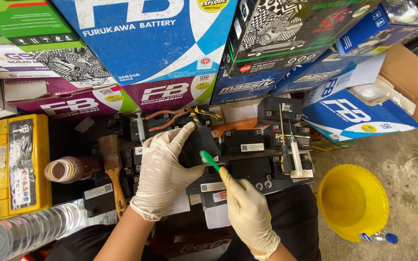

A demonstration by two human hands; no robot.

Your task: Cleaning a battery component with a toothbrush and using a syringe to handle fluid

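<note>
My left hand, in a cream latex glove, grips a small black battery tilted up above a row of other black batteries. My right hand, also gloved, holds a green toothbrush whose head touches the held battery's lower edge. Both forearms come in from the bottom of the view.
A wooden paintbrush and a brown jar lie to the left. Pliers, a screwdriver and a syringe rest on the batteries. A yellow battery sits far left, a yellow bowl right, stacked cartons behind.
</note>
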